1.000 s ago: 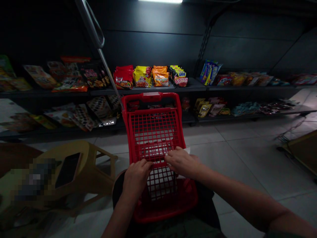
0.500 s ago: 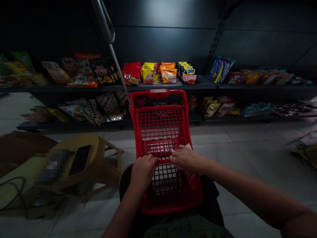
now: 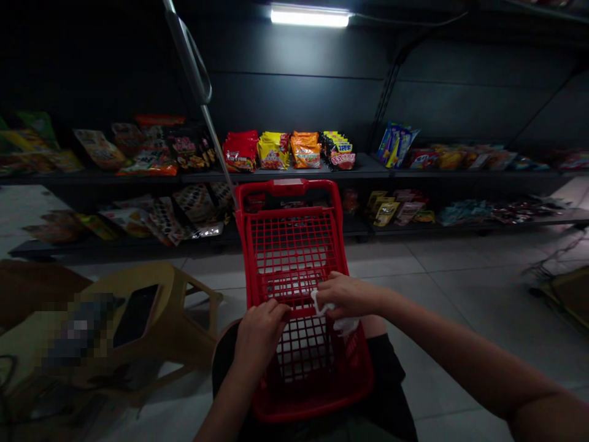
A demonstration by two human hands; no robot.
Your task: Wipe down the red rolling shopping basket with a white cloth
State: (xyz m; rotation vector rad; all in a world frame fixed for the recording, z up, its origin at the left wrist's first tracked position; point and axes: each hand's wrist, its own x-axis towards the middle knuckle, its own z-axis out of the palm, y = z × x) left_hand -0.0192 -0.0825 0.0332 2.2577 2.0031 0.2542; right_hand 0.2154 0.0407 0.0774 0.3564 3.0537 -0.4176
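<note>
In the head view, a red basket (image 3: 317,410) with grid walls is seen between the person's legs. Its crossbar is touched by the bent fingers of the left hand (image 3: 262,331); whether it is gripped cannot be told. A crumpled white wipe (image 3: 347,325) is clamped in the right hand (image 3: 352,294), above the basket. Bagged snacks (image 3: 273,151) are ranged on a dark shelf (image 3: 368,164). A phone (image 3: 137,314) is laid on a yellowish stool (image 3: 159,273), above a tiled floor (image 3: 391,258).
</note>
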